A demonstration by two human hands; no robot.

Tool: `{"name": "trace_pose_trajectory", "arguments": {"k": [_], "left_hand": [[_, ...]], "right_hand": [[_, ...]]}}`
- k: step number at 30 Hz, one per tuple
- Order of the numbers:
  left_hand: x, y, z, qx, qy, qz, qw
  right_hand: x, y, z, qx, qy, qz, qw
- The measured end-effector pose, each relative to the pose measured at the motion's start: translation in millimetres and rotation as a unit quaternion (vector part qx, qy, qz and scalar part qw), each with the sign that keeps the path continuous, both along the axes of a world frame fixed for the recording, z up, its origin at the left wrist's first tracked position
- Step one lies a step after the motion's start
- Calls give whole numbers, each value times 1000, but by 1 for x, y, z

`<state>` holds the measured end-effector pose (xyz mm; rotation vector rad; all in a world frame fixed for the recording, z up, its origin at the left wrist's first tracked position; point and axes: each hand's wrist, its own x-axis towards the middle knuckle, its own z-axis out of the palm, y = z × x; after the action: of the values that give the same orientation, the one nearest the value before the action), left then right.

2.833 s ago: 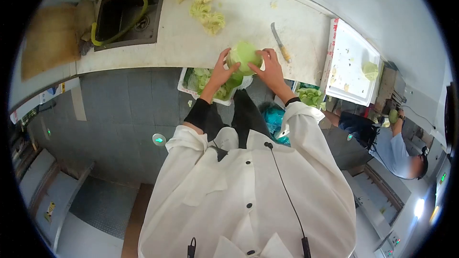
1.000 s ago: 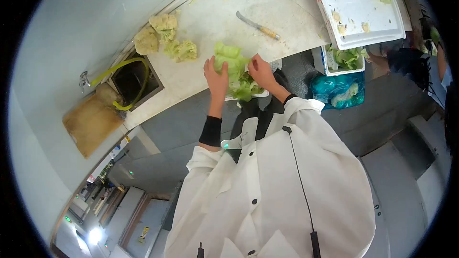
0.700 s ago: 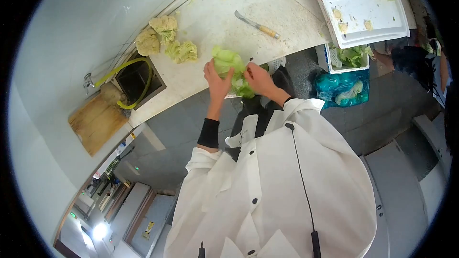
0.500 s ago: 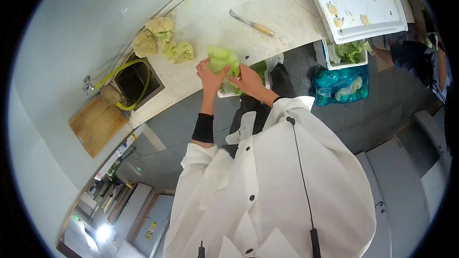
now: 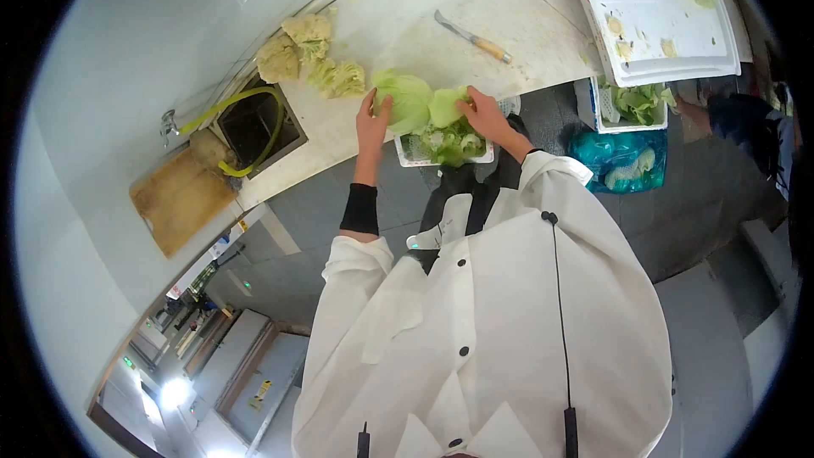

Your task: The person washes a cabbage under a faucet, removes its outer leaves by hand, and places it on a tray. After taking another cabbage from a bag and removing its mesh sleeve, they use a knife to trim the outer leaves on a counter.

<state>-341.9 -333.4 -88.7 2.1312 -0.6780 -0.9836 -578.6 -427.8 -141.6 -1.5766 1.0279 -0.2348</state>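
A pale green cabbage [image 5: 407, 103] is in my left hand [image 5: 371, 125], held from its left side at the counter's front edge. To the right of it, my right hand [image 5: 488, 115] grips a cabbage leaf [image 5: 444, 108] between thumb and fingers; in this view the leaf overlaps the cabbage's right side. Just below both hands stands a white basket [image 5: 413, 160] with loose green leaves [image 5: 454, 144] in it. Farther back on the counter lies a curved knife [image 5: 475, 39] with a wooden handle. Several cauliflower pieces [image 5: 307, 31] sit to the left of the cabbage.
A sink [image 5: 292, 137] with a yellow-green hose [image 5: 278, 110] and a wooden board [image 5: 178, 199] are at left. At right are a white foam tray [image 5: 653, 0], a box of leaves [image 5: 604, 123] and a teal bag [image 5: 615, 157]. Another person [image 5: 746, 127] is at the far right.
My right hand has moved away from my left with a cabbage leaf in its fingers. The cabbage has turned to show its round side, and the basket of leaves shows more fully.
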Motion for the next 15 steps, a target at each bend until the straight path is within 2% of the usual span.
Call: {"name": "trace_pose_trajectory", "arguments": {"k": [1, 2, 4, 7, 9, 11, 15], "left_hand": [[1, -2, 5, 3, 47, 21, 999], [0, -5, 9, 2, 48, 23, 999], [-2, -9, 16, 16, 87, 26, 996], [-1, -13, 7, 20, 64, 44, 997], [0, -16, 4, 14, 56, 37, 998], [2, -16, -1, 11, 48, 31, 998], [2, -15, -2, 5, 73, 36, 997]], "right_hand": [[-2, -3, -1, 2, 31, 1, 1000], [-3, -3, -3, 2, 32, 3, 999], [-4, 3, -10, -64, 66, 5, 996], [-12, 27, -8, -89, 133, -4, 987], [-23, 49, -19, -94, 137, -11, 986], [-30, 66, -14, -74, 220, 72, 970], [-8, 96, -45, -33, 195, 102, 975]]}}
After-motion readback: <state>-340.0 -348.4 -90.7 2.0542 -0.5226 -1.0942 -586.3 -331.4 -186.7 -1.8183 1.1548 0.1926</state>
